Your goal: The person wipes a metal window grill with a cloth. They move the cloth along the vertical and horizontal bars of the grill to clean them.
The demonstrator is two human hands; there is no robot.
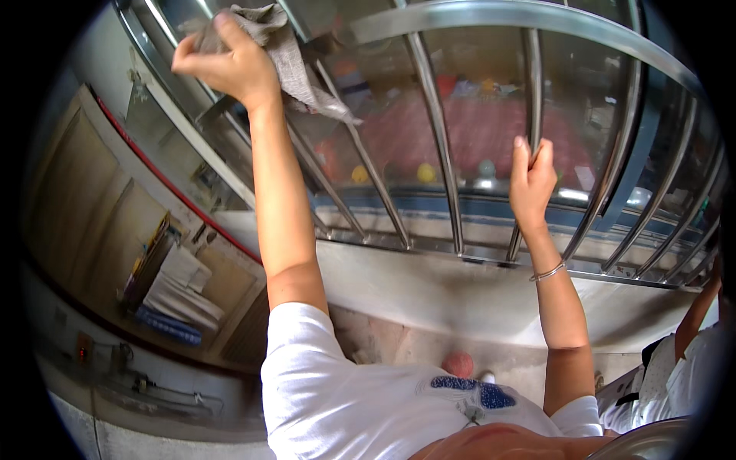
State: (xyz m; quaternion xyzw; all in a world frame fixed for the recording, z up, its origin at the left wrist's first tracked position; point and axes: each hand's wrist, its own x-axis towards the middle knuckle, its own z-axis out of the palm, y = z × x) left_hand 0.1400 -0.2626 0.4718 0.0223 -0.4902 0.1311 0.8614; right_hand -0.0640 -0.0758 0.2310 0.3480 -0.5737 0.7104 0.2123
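My left hand is raised at the upper left, slightly blurred, and holds a crumpled grey cloth. The cloth's loose end hangs down to the right, across the vertical bars of a shiny metal window grille. Whether the bunched part presses on a bar is hidden by my fingers. Farther right, my right hand is wrapped around one upright metal bar, below the curved top rail. A thin bracelet circles my right wrist.
Behind the grille is window glass with a blue frame; a red surface and small coloured balls show through. A pale wall lies below. A red ball sits on the floor. Another person stands at right. Left is a wooden door with hanging towels.
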